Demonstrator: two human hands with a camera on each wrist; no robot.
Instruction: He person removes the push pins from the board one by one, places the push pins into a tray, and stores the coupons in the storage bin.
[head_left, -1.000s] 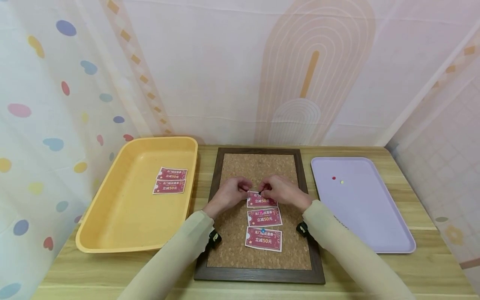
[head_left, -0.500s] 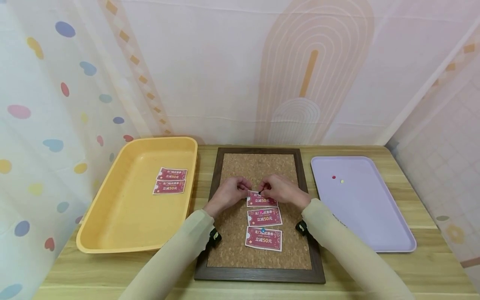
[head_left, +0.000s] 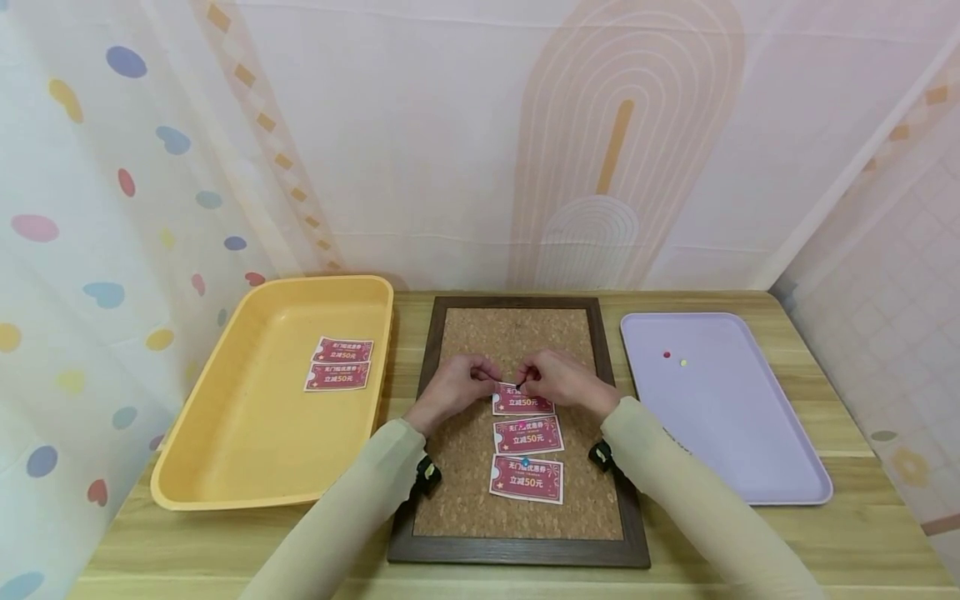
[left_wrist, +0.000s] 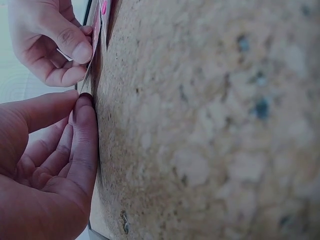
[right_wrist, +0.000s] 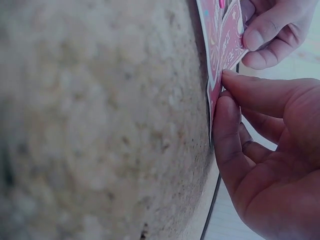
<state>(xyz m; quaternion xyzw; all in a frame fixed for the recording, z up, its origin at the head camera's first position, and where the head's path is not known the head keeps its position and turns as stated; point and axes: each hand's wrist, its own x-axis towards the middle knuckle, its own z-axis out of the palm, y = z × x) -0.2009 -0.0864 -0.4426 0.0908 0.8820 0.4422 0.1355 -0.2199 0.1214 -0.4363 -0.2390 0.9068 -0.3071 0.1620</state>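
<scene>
A red paper coupon [head_left: 523,402] lies uppermost in a column of coupons on the framed cork board [head_left: 465,500]. My left hand [head_left: 456,388] pinches its upper left corner between thumb and forefinger. At its top edge, my right hand [head_left: 564,383] pinches a small dark push pin [head_left: 518,386], mostly hidden by the fingertips. In the right wrist view, the coupon [right_wrist: 231,42] tilts up from the cork toward the left hand [right_wrist: 277,32]. Below it, a middle coupon [head_left: 528,437] carries a pink pin [head_left: 522,426], and a lower coupon [head_left: 527,483] carries a blue pin [head_left: 526,462].
On the left stands a deep yellow tray [head_left: 247,450] holding two coupons [head_left: 339,364]. A flat lilac tray [head_left: 735,433] on the right bears a red pin [head_left: 667,355] and a pale yellow pin [head_left: 683,363]. Behind the wooden table [head_left: 187,550] hangs a patterned curtain [head_left: 435,150].
Both hands stay at the top coupon, with only slight finger movement. The whole head view shifts a little; the trays and pinned coupons keep their places.
</scene>
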